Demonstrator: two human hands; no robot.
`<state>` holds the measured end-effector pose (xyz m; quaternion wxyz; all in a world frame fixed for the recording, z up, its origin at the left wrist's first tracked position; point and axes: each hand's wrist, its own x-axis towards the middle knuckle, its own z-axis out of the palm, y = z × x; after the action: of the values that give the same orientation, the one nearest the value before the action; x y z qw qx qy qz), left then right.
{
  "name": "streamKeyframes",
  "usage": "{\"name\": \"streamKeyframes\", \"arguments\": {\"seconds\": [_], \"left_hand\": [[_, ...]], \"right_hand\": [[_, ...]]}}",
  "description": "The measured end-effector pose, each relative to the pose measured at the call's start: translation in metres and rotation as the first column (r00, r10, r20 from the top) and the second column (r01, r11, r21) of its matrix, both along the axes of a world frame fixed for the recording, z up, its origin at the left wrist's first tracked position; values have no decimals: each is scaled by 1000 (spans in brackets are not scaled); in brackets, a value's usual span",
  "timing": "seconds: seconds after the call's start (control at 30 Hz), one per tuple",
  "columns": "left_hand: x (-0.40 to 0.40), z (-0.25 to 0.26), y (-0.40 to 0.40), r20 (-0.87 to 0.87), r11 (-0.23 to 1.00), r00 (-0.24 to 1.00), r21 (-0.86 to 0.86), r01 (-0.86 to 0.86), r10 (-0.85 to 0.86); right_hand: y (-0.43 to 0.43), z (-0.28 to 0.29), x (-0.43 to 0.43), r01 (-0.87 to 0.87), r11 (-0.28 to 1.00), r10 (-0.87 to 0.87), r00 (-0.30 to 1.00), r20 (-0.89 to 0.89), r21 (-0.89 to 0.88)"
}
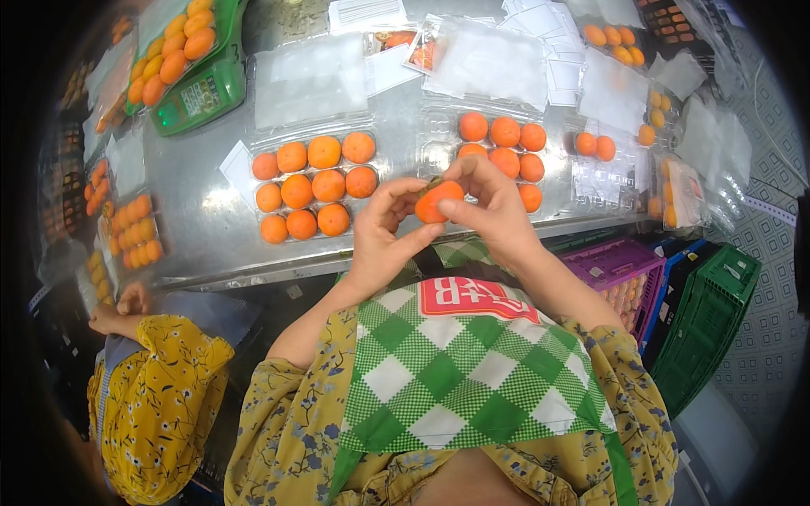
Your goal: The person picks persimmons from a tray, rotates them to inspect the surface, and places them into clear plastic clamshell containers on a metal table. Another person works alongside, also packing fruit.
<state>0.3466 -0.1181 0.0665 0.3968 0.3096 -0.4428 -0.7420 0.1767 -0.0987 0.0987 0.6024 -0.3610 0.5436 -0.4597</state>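
An orange persimmon [438, 202] with its green-brown calyx turned up and leftward is held between my two hands, above the table's front edge. My left hand [386, 228] grips it from the left near the calyx. On the other side, the thumb and fingers of my right hand [490, 205] pinch it. Behind my right hand lies an open clear plastic clamshell [436, 152] with several persimmons [505, 131], partly hidden by that hand. To the left, rows of persimmons [328, 185] sit in another open clamshell [376, 126], a white pad [310, 79] in its lid.
A green scale [199, 98] bears a filled pack [174, 50] at the back left. Paper cards [563, 73] lie behind the clamshells. Purple [617, 265] and green crates [709, 322] stand at the lower right. At left, another person's hands [120, 310] are near the table edge.
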Motion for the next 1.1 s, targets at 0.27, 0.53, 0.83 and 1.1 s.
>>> {"name": "streamKeyframes", "arguments": {"seconds": [0.27,0.53,0.83,1.1], "left_hand": [[1,2,1,-73,986,995,157,-54,66],[-6,5,-2,230,985,965,-144,-92,124],[0,11,-7,257,980,966,-200,21,31],[0,8,-10,353,924,929,-381,36,109]], "right_hand": [[1,1,-8,61,976,-106,971,216,208],[6,4,4,-32,998,28,997,74,51],[4,-4,-6,-44,985,-29,913,406,169],[2,0,0,-84,988,41,948,317,126]]}}
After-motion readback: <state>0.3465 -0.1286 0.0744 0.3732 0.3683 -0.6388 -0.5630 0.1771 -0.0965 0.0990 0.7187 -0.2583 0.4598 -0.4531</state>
